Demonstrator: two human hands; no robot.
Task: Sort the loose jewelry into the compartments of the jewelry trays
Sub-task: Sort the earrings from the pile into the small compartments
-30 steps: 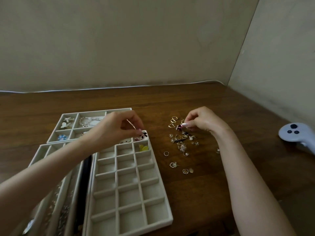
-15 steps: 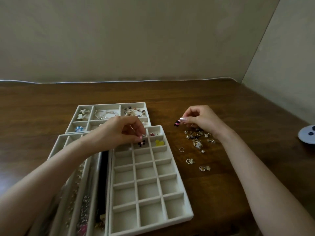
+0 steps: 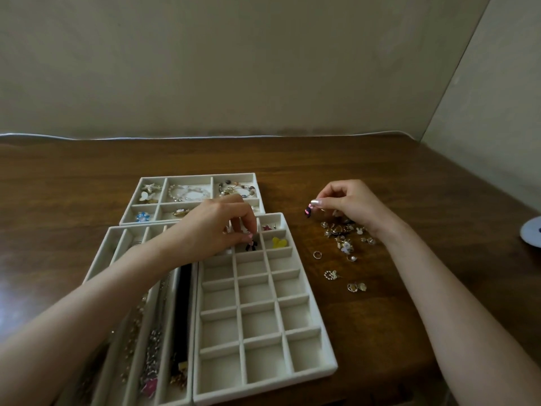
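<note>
A cream grid tray (image 3: 307, 323) with many small compartments lies in front of me. My left hand (image 3: 216, 227) hovers over its far rows, fingertips pinched just above a small black-and-pink charm (image 3: 251, 245) lying in a middle compartment; whether they touch it I cannot tell. A yellow piece (image 3: 279, 242) and a pink star (image 3: 267, 227) sit in neighbouring cells. My right hand (image 3: 348, 205) pinches a matching black-and-pink charm (image 3: 307, 211) above the table, left of the loose jewelry pile (image 3: 344, 235) of gold rings and studs.
A second tray (image 3: 187, 178) at the back holds bracelets, a starfish pin and a blue flower. A long-slot tray (image 3: 117, 253) on the left holds necklaces and chains. A white round device (image 3: 532, 232) sits at the right edge of the wooden table.
My right hand lifted a black-and-pink charm out of the pile and carried it left. My left hand moved down over the grid tray, where the other charm now lies in a cell.
</note>
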